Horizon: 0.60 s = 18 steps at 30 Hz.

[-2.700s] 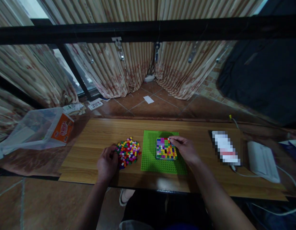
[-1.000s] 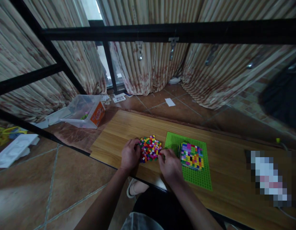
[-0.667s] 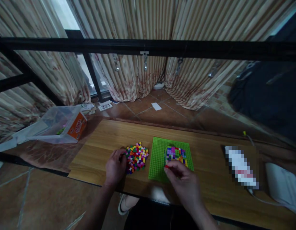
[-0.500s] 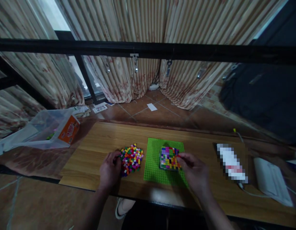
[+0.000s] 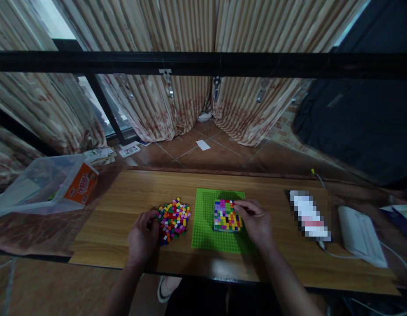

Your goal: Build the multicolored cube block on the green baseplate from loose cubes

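Observation:
A loose pile of small coloured building bricks [image 5: 174, 219] lies on the table to the left. My left hand [image 5: 143, 235] rests at its left edge with fingers curled; whatever they hold, if anything, is hidden. A green studded baseplate [image 5: 202, 219] lies flat to the right of the pile. On it sits a square block [image 5: 227, 216] covered in rows of many-coloured bricks, with a clear edge showing below. My right hand [image 5: 256, 221] reaches in from the right, thumb and finger pinched on a small red brick at the block's upper right corner, mostly covered by the fingertips.
A phone with a blurred screen [image 5: 309, 216] and a white box-like device [image 5: 362, 237] with cables lie on the right of the wooden table [image 5: 105, 219]. A clear plastic bin [image 5: 42, 175] stands beyond the left end. A black rail [image 5: 190, 65] crosses before the curtains.
My right hand has moved up towards the block's top right corner, still pinched. My left hand stays by the pile. The whole view has shifted slightly.

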Each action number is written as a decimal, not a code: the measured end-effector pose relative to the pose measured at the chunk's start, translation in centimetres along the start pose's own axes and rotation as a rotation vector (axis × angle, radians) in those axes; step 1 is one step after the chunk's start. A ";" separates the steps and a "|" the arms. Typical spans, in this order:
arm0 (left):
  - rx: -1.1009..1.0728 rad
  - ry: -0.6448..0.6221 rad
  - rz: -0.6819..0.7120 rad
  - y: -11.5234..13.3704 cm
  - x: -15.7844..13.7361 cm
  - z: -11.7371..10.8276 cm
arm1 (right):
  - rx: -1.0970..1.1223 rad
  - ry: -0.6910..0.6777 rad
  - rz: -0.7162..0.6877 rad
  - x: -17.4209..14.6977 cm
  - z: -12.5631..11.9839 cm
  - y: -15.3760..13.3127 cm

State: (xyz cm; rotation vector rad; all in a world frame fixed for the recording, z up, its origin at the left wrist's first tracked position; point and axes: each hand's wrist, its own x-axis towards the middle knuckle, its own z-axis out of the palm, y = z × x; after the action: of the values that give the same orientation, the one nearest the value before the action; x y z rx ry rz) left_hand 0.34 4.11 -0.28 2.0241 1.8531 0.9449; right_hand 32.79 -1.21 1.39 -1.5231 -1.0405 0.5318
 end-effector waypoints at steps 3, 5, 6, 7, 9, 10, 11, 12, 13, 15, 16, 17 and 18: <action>-0.001 -0.004 0.006 0.0 0.0 0.0 | 0.040 -0.011 0.002 0.0 0.0 0.1; 0.002 -0.007 0.003 -0.1 0.1 0.1 | 0.068 -0.016 0.010 0.0 0.1 0.2; 0.004 -0.007 0.003 -0.1 0.0 0.1 | 0.083 -0.015 0.020 0.0 0.1 0.2; 0.004 -0.005 0.004 -0.1 0.0 0.1 | 0.101 -0.009 0.036 0.0 0.2 0.2; 0.006 -0.004 0.010 -0.1 0.0 0.1 | 0.151 0.008 0.093 -0.1 0.3 0.1; 0.009 -0.005 0.011 -0.1 0.0 0.1 | 0.186 0.015 0.131 -0.2 0.4 0.0; 0.012 -0.006 0.011 0.0 0.0 0.0 | 0.227 0.021 0.174 -0.2 0.5 -0.1; 0.013 -0.007 0.011 0.0 0.0 0.0 | 0.268 0.024 0.220 -0.2 0.6 -0.2; 0.012 -0.008 0.014 0.0 0.0 0.0 | 0.307 0.026 0.268 -0.2 0.6 -0.3; 0.009 -0.005 0.020 0.1 0.0 0.0 | 0.377 0.031 0.351 0.0 0.7 -0.5; 0.010 -0.004 0.022 0.1 0.0 0.0 | 0.408 0.033 0.381 0.1 0.8 -0.6; 0.013 -0.005 0.022 0.1 0.0 0.0 | 0.437 0.031 0.401 0.2 0.8 -0.8; 0.017 -0.008 0.020 0.0 0.0 0.1 | 0.463 0.025 0.415 0.4 0.8 -0.8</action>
State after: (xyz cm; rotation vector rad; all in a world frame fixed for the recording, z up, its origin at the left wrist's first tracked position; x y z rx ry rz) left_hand 0.40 4.16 -0.30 2.0563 1.8464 0.9284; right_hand 32.11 -0.50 2.09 -1.3190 -0.5245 0.9668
